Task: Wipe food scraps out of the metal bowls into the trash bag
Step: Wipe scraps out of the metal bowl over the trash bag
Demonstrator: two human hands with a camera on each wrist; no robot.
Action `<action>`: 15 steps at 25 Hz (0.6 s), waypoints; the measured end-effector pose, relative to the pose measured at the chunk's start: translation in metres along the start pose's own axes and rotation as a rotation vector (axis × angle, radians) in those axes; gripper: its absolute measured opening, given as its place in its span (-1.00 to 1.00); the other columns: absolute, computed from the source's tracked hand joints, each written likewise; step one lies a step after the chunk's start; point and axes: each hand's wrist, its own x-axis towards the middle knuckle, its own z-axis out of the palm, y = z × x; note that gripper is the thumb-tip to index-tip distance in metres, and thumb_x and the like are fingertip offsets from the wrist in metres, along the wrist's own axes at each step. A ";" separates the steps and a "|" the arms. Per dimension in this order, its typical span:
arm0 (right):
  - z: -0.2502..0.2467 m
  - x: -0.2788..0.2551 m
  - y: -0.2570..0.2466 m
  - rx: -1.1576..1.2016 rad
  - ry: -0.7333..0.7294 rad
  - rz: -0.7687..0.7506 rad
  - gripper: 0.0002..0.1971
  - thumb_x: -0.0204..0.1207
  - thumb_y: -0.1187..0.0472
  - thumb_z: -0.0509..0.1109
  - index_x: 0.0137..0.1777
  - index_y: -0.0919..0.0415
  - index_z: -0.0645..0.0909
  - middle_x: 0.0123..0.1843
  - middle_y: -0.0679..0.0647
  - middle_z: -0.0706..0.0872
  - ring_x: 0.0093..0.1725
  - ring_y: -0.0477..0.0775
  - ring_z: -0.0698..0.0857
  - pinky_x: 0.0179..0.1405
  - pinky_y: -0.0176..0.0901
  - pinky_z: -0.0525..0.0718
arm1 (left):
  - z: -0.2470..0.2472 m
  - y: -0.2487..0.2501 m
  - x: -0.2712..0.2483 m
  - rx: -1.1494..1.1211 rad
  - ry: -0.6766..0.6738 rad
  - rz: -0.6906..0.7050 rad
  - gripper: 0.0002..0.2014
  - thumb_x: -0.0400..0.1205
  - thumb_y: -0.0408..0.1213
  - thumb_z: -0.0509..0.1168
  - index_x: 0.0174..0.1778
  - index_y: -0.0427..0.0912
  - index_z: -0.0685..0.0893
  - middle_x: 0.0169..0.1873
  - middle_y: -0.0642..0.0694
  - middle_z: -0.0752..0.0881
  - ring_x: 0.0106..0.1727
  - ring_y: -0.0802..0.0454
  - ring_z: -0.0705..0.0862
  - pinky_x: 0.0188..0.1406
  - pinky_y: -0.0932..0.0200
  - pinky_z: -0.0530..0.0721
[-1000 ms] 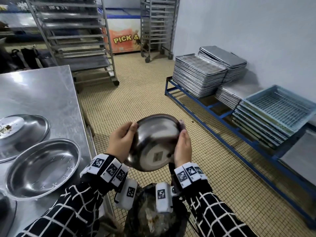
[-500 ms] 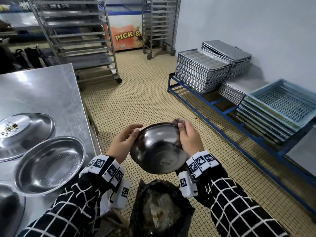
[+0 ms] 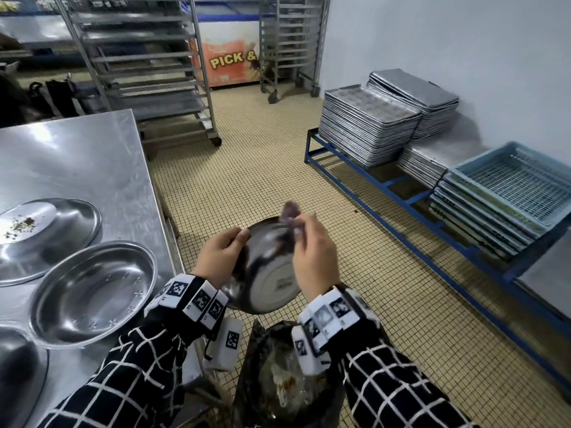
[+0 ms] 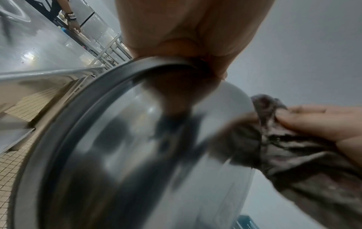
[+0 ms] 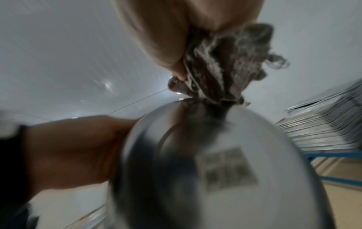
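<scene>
While a metal bowl (image 3: 265,273) is being gripped at its rim by the left hand (image 3: 217,257), a crumpled cloth (image 3: 289,215) is being pinched by the right hand (image 3: 313,257) against its far edge, above the trash bag (image 3: 287,378) beside the table (image 3: 77,156).

Both arms wear black sleeves (image 3: 136,375) crossed by thin white lines in a grid. Each wrist carries a band (image 3: 193,296) of white blocks printed with black square codes. A white box (image 3: 227,344) bearing one such code hangs under the left wrist, and another (image 3: 304,350) sits under the right.
</scene>
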 end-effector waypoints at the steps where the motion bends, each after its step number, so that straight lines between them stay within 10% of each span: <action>1: 0.011 -0.010 -0.004 -0.042 -0.079 -0.042 -0.65 0.70 0.10 0.08 0.36 0.23 0.49 0.42 0.16 0.54 0.37 0.06 0.53 0.36 0.01 0.58 | 0.000 0.000 0.001 -0.075 0.025 -0.018 -0.79 0.69 -0.14 0.22 0.11 -0.15 0.66 -0.18 0.02 0.71 -0.18 0.18 0.65 -0.37 0.49 0.58; 5: 0.029 -0.016 -0.009 -0.249 -0.063 -0.211 -0.47 0.68 -0.10 -0.12 0.54 0.04 0.39 0.62 0.01 0.31 0.63 0.06 0.18 0.61 0.02 -0.01 | -0.001 0.009 -0.005 -0.234 0.079 0.022 -0.85 0.69 -0.22 0.24 -0.17 -0.03 0.67 -0.29 -0.01 0.76 -0.29 0.14 0.73 -0.38 0.39 0.68; 12: 0.010 0.013 0.012 0.296 0.088 0.275 -0.55 0.72 -0.07 -0.04 0.51 0.01 0.40 0.47 -0.01 0.51 0.44 0.01 0.49 0.38 0.01 0.54 | -0.011 0.013 -0.001 -0.390 0.165 0.038 -0.79 0.69 -0.15 0.24 -0.19 -0.09 0.72 -0.45 0.05 0.75 -0.40 0.14 0.71 -0.46 0.29 0.66; 15: 0.015 -0.013 0.001 0.212 0.031 0.152 -0.48 0.71 -0.11 -0.08 0.64 -0.03 0.20 0.63 -0.03 0.26 0.58 0.00 0.28 0.51 0.09 0.39 | -0.010 0.012 -0.001 -0.379 0.194 0.070 -0.78 0.67 -0.16 0.27 -0.24 -0.13 0.72 -0.47 0.02 0.69 -0.42 0.09 0.63 -0.46 0.21 0.61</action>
